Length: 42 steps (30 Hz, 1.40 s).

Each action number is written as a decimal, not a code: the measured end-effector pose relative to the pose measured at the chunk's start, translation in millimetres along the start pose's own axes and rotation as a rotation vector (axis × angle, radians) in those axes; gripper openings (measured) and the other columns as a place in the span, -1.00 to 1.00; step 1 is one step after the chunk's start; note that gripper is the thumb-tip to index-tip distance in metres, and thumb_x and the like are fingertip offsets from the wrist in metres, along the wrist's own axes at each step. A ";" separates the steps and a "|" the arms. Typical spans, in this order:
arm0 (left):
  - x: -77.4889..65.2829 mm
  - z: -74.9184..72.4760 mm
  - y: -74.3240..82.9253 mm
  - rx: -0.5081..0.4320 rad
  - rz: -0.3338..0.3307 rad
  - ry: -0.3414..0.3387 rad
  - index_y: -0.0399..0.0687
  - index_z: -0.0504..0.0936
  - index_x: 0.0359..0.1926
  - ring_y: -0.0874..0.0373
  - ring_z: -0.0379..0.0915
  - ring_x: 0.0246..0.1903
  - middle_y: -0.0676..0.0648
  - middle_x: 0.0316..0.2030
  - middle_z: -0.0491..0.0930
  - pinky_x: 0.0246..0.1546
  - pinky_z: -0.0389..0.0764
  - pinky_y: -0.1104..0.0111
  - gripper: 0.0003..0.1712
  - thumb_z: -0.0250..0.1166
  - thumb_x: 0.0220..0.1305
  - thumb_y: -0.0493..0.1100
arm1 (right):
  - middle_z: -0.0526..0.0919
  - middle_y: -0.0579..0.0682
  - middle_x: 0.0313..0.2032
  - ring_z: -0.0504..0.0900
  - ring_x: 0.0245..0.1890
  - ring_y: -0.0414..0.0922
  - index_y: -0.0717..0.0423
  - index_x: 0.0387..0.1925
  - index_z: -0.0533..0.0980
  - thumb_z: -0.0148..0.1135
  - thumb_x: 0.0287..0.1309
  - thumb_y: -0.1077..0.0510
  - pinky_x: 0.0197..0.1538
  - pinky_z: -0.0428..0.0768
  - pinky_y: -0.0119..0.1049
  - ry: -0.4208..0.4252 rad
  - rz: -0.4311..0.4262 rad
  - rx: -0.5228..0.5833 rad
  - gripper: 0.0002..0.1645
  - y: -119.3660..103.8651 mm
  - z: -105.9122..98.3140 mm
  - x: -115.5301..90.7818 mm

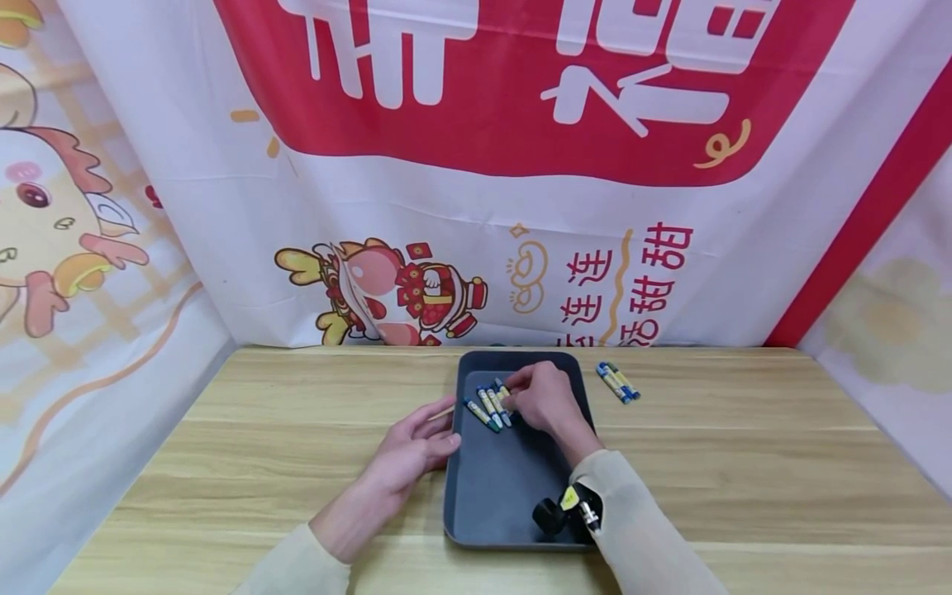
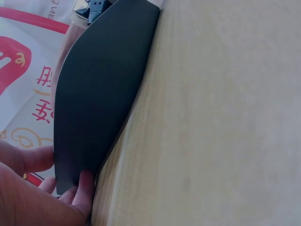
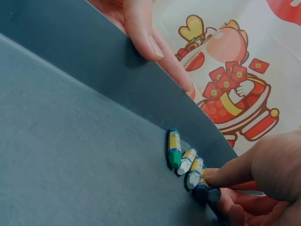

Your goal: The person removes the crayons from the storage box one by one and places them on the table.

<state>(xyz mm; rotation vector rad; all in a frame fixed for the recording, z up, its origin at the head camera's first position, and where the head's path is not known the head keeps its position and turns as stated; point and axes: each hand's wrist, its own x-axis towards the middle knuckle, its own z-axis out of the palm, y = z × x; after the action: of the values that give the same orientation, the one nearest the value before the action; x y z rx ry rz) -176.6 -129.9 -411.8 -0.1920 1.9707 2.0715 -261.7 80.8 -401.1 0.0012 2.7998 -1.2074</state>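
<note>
A dark grey tray [image 1: 491, 496] lies on the table, and my left hand [image 1: 412, 442] grips its left wall, thumb over the rim and fingers outside. In the left wrist view the outer side of the tray [image 2: 99, 89] fills the middle. Several short paper-wrapped crayons lie side by side near the tray's far left. Among them are a green crayon [image 3: 174, 149] and a white crayon [image 3: 187, 161]. My right hand [image 1: 546, 401] reaches in from the right and pinches a dark crayon [image 3: 214, 194] at the row's right end. Its fingers partly hide that crayon.
Outside the tray, to its right, a few more crayons [image 1: 618, 383] lie on the wooden table [image 1: 744, 463]. Behind the table hangs a printed red and white cloth [image 1: 446, 198]. A small black device [image 1: 568, 508] is strapped to my right wrist, above the tray.
</note>
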 end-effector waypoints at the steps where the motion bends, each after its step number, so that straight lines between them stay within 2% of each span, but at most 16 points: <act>1: 0.1 0.0 0.1 0.000 0.000 0.000 0.07 0.42 0.55 -0.16 0.54 0.39 -0.28 0.49 0.45 0.30 0.67 0.09 -0.29 0.31 0.45 -0.33 | 0.80 -0.05 -0.22 0.67 -0.17 -0.12 0.00 -0.11 0.81 0.55 0.20 0.17 0.01 0.67 -0.15 0.000 0.005 0.004 -0.80 -0.1 -0.3 -0.2; 6: 0.6 0.0 0.8 0.002 0.004 -0.001 0.06 0.41 0.56 -0.17 0.52 0.40 -0.29 0.51 0.42 0.32 0.65 0.06 -0.28 0.32 0.44 -0.33 | 0.82 -0.03 -0.11 0.67 -0.11 -0.09 -0.01 -0.11 0.82 0.50 0.25 0.16 0.05 0.68 -0.14 0.025 -0.002 0.009 -0.82 -1.4 -1.5 -1.0; 13: -0.6 -0.3 1.9 0.001 0.000 -0.003 0.07 0.39 0.57 -0.18 0.51 0.41 -0.30 0.52 0.41 0.35 0.62 0.02 -0.26 0.32 0.43 -0.33 | 0.83 -0.07 -0.20 0.67 -0.23 -0.14 -0.04 -0.11 0.82 0.45 0.29 0.13 -0.06 0.68 -0.20 0.055 -0.054 -0.002 -0.84 -3.7 -2.2 -2.2; 20: -0.6 -0.7 2.4 0.006 -0.005 -0.001 0.08 0.39 0.57 -0.18 0.50 0.42 -0.29 0.52 0.41 0.35 0.62 0.02 -0.27 0.32 0.45 -0.31 | 0.83 -0.07 -0.14 0.69 -0.22 -0.15 -0.06 -0.12 0.81 0.44 0.33 0.11 -0.07 0.69 -0.20 0.067 -0.092 0.037 -0.86 -5.8 -5.9 -5.5; 28: 0.3 -0.1 1.4 0.007 -0.003 -0.001 0.08 0.40 0.56 -0.18 0.50 0.42 -0.29 0.51 0.42 0.34 0.63 0.02 -0.27 0.32 0.44 -0.32 | 0.82 -0.08 -0.19 0.66 -0.26 -0.14 -0.07 -0.11 0.81 0.47 0.31 0.09 -0.20 0.61 -0.29 0.102 -0.128 0.060 -0.85 -3.0 -11.8 -7.3; 36: 0.2 0.0 1.0 0.006 -0.007 0.003 0.08 0.40 0.56 -0.17 0.52 0.40 -0.28 0.51 0.42 0.32 0.64 0.03 -0.28 0.32 0.44 -0.31 | 0.84 -0.02 -0.21 0.67 -0.27 -0.13 0.02 -0.13 0.82 0.47 0.28 0.14 -0.22 0.63 -0.31 0.118 -0.168 0.101 -0.84 -1.8 -16.0 -5.6; 42: 0.1 0.0 1.7 0.003 -0.005 0.003 0.08 0.41 0.56 -0.17 0.53 0.40 -0.28 0.51 0.42 0.31 0.65 0.05 -0.27 0.33 0.43 -0.32 | 0.85 0.01 -0.17 0.72 -0.20 -0.11 0.04 -0.11 0.81 0.44 0.31 0.16 -0.14 0.67 -0.27 0.103 -0.185 0.141 -0.83 -3.2 -24.6 -5.9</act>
<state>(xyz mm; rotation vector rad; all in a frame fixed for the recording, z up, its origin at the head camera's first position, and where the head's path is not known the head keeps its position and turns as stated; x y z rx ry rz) -177.2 -130.0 -410.2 -0.1995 1.9728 2.0662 -258.1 96.6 -381.5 -0.1954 2.8474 -1.4850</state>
